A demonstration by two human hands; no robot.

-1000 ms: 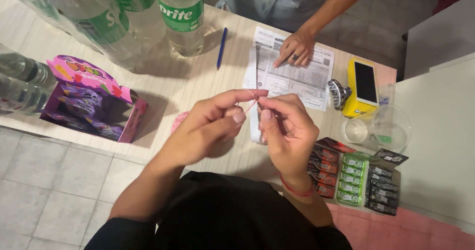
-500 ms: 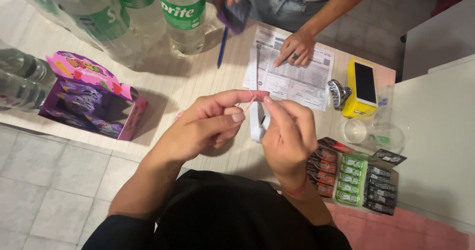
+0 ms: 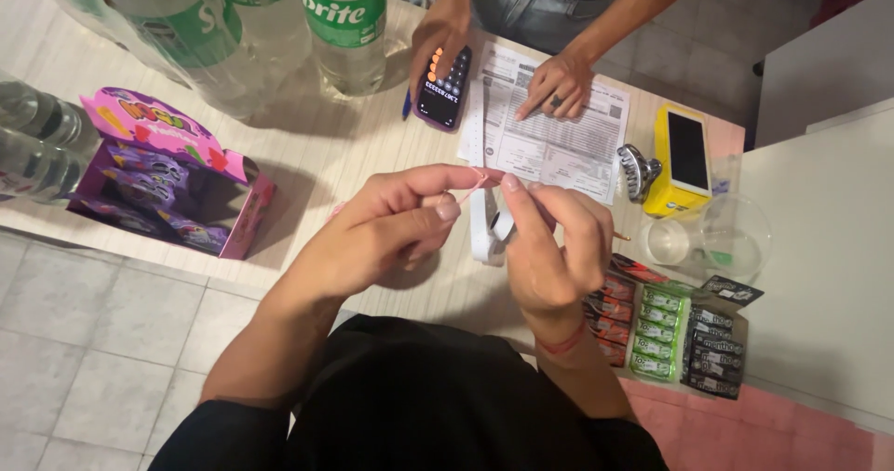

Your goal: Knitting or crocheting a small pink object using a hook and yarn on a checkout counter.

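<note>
Pinching a thin pink string [image 3: 478, 180] between them, both hands work just above the pale counter [image 3: 307, 154]. The left hand [image 3: 391, 229] is closed, thumb and forefinger pressed on one end of the string near the middle of the counter. The right hand [image 3: 549, 247] is closed as well, its fingertips gripping the other end, so the string runs short and nearly taut between the two grips. Holding it raised keeps it free of the counter and in plain sight of the head camera. What the string is made of cannot be told.

Directly under the hands lies a white roll of paper tape [image 3: 484, 233], partly hidden by the fingers. A thin stick [image 3: 618, 237] shows just past the right hand; whether that hand holds it cannot be told.

Across the counter, another person rests one hand on a printed form [image 3: 559, 136] and the other on a dark calculator [image 3: 444, 87], both flat for reading. A yellow card terminal [image 3: 684, 159] stands beside a metal hair clip [image 3: 639, 170]. Clear cups [image 3: 712, 238] sit near the right edge. A tray of gum packs [image 3: 675, 327] lies close to the right wrist. A pink and purple candy box [image 3: 168, 187] stands open at the left, with large green-labelled bottles [image 3: 279, 24] behind it.
</note>
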